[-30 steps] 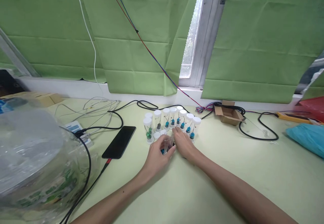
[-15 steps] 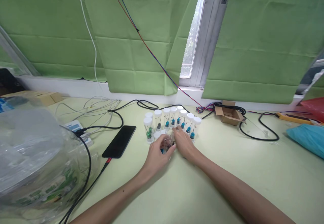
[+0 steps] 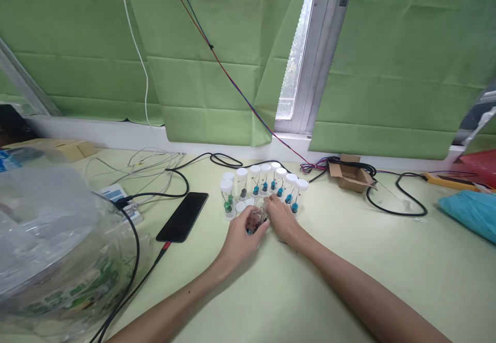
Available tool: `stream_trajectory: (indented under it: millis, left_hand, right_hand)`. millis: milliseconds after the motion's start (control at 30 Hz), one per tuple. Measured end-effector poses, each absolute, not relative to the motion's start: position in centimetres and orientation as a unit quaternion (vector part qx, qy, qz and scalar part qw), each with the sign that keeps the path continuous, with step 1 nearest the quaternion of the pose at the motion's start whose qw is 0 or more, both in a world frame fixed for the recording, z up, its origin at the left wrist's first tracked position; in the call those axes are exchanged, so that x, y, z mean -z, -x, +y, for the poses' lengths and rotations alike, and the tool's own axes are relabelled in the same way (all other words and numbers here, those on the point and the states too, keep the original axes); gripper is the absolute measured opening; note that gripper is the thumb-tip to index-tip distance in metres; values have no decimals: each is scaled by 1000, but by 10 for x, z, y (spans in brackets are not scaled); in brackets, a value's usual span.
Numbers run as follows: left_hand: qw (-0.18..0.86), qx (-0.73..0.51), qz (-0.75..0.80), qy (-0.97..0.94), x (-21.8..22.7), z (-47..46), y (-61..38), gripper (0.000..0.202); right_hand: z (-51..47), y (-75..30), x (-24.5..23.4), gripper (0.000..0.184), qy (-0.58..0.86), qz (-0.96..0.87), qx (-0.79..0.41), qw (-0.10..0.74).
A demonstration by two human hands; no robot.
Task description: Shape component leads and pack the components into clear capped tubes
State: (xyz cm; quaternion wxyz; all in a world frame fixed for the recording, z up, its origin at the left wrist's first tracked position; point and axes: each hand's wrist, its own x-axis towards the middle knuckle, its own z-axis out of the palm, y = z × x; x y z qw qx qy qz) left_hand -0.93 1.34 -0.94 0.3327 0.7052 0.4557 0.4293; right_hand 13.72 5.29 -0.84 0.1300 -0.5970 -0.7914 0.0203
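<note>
My left hand (image 3: 244,232) curves round a clear vial (image 3: 254,219), with fingers and thumb on its two sides. Dark and blue bits show inside, but I cannot make out what they are. My right hand (image 3: 282,218) is pinched at the vial's upper right; whatever its fingertips grip is too small and hidden to name. Behind both hands, several clear vials with white caps (image 3: 254,170) stand upright in an arc. Most hold a small blue piece with thin wires (image 3: 279,191). At the arc's left, a vial with green pieces (image 3: 227,206) stands close to my left fingers.
A black phone (image 3: 182,217) lies on the left, its cable running toward me beside a large clear plastic bag (image 3: 58,239). Black cables (image 3: 225,161) cross the table's back. An open cardboard box (image 3: 351,177), a yellow tool (image 3: 449,181) and a blue bag (image 3: 470,211) sit on the right.
My right fingertips have shifted slightly at the vial's top. My left hand and the capped vials stay where they were.
</note>
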Motion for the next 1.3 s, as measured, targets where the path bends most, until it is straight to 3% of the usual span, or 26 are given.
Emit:
stream_trajectory:
  millis: [167,333,500,1300]
  left_hand:
    - [341,-439,453,-697,9,13,10,23]
    - [359,-483,433,-671,3,10,8,23]
    - [428,-496,416,-631,-2,9,7,32]
    - [319,-473,417,-708,-1,4,11,39]
  right_hand:
    - [48,-139,5,26,571,-803,-33,169]
    - [26,-148,11,31,498,-790,-66,351]
    - [-2,-161,20,28,460,-762,-113,441]
    - [-10,-177,20,33,498,-664,-197,521]
